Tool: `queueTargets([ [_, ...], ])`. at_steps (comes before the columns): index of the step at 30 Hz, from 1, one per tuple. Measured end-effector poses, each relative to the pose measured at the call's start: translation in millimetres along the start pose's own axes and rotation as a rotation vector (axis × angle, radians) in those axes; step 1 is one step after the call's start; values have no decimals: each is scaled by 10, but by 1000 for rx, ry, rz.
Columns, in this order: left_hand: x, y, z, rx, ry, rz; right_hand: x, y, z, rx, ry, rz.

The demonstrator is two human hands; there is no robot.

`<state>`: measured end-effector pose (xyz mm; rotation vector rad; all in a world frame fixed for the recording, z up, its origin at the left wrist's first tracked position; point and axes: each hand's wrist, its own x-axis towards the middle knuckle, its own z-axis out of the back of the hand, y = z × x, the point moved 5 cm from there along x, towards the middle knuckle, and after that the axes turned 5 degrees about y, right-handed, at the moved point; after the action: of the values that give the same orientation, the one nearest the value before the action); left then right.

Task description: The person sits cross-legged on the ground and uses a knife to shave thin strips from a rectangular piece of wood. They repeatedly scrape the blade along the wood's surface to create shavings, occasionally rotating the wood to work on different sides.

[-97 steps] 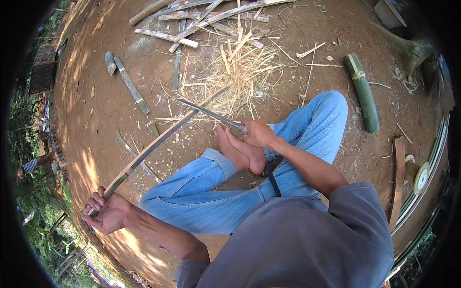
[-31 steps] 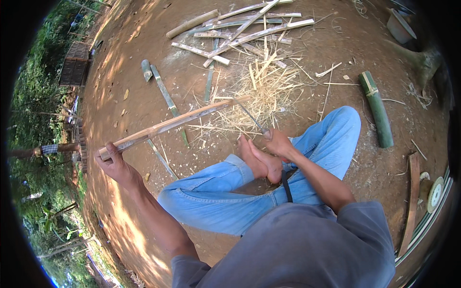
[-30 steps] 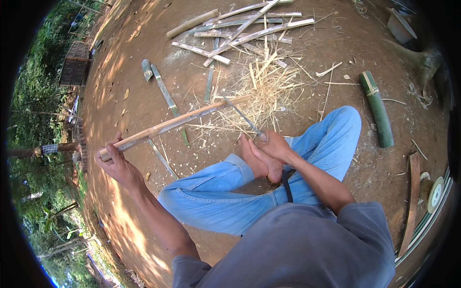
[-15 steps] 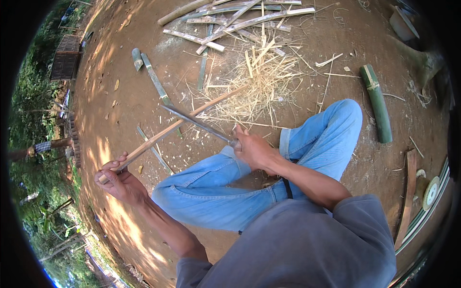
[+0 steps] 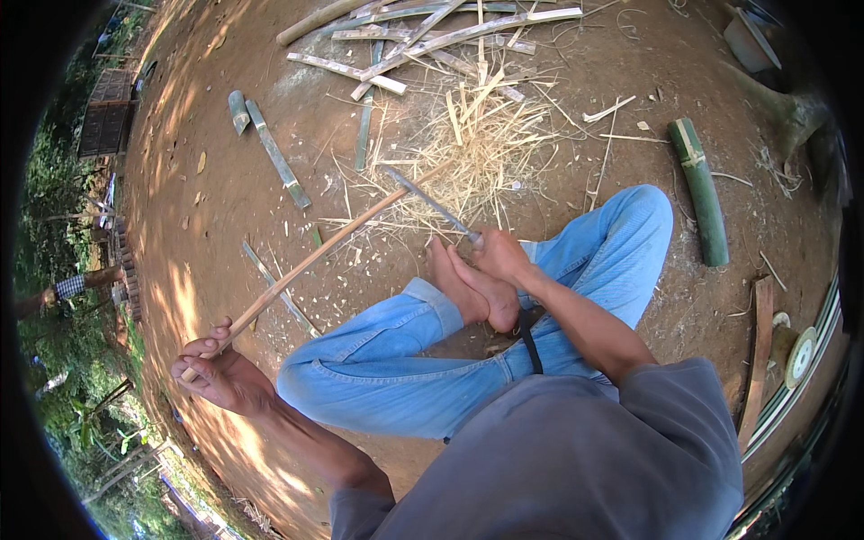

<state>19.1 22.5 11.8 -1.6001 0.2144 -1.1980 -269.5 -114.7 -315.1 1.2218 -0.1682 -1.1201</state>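
My left hand (image 5: pixel 225 376) grips the near end of a long, thin bamboo strip (image 5: pixel 328 243) out at the left. The strip slants away to the right, its far end over a heap of pale shavings (image 5: pixel 495 148). In my right hand (image 5: pixel 500 256), in front of my bare feet (image 5: pixel 477 290), is the handle of a long knife (image 5: pixel 436 205), mostly hidden by the fingers. Its dark blade points away to the left and crosses the strip near the strip's far end. Whether the blade touches the strip I cannot tell.
Split bamboo pieces (image 5: pixel 468 38) lie piled beyond the shavings. A green bamboo length (image 5: pixel 700 193) rests at the right, near a brown plank (image 5: pixel 758 360) and a round pale disc (image 5: pixel 800 358). Short bamboo pieces (image 5: pixel 277 155) lie at the left. A basin (image 5: pixel 751 40) stands far right.
My right hand has moved right and slightly away with the knife, so the blade now crosses the strip nearer its far end. The strip has turned and shows a narrower side; my feet have come into view.
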Motion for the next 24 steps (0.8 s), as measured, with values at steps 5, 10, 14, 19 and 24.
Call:
queueTargets([
  [5,-10,38,90,17,49,-3,41,-24,114,-14,51,66],
  [10,75,65,48,4,19,14,396,-518,143,-64,-46,-133],
  [14,-15,47,105,242,-194,26,283,-138,183,-45,135,-60],
  [19,-41,-70,-239,483,-396,15,-332,803,-120,-86,-20,498],
  [24,-120,-144,-319,554,-419,12,-55,368,200,161,104,-69],
])
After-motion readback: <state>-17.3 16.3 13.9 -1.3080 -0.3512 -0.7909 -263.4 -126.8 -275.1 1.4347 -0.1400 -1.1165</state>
